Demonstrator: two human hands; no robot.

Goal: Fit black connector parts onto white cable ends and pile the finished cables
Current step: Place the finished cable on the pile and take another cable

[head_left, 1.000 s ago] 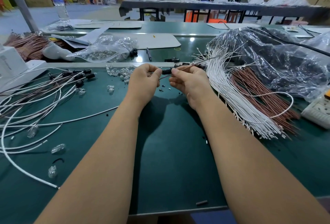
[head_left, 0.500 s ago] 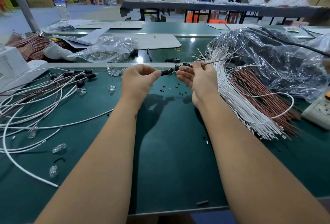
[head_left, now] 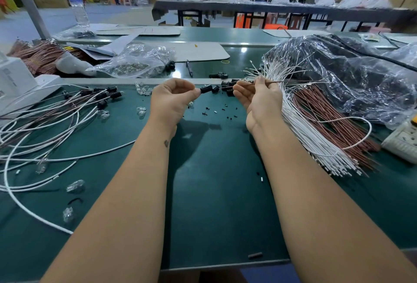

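Note:
My left hand (head_left: pixel 172 99) pinches a black connector part (head_left: pixel 206 89) above the green table. My right hand (head_left: pixel 259 99) pinches a thin brown cable (head_left: pixel 282 82) whose tip points at that connector; the cable runs off to the right. Several loose black connector parts (head_left: pixel 228 85) lie just behind my hands. A bundle of white cables (head_left: pixel 300 124) and brown cables (head_left: pixel 327 122) lies to the right. Finished cables with black connectors (head_left: pixel 106 97) are piled on the left.
A white machine (head_left: pixel 20 88) stands at far left. Clear plastic bags (head_left: pixel 135 63) lie behind, a large one (head_left: pixel 361 79) at right. Small clear parts (head_left: pixel 75 185) and black bits (head_left: pixel 225 111) are scattered on the green mat (head_left: pixel 214 192). A power strip (head_left: pixel 404 140) sits at right.
Both hands have lifted and drawn apart a little. The black connector now shows between them, at the left fingertips, with the cable tip lined up at it.

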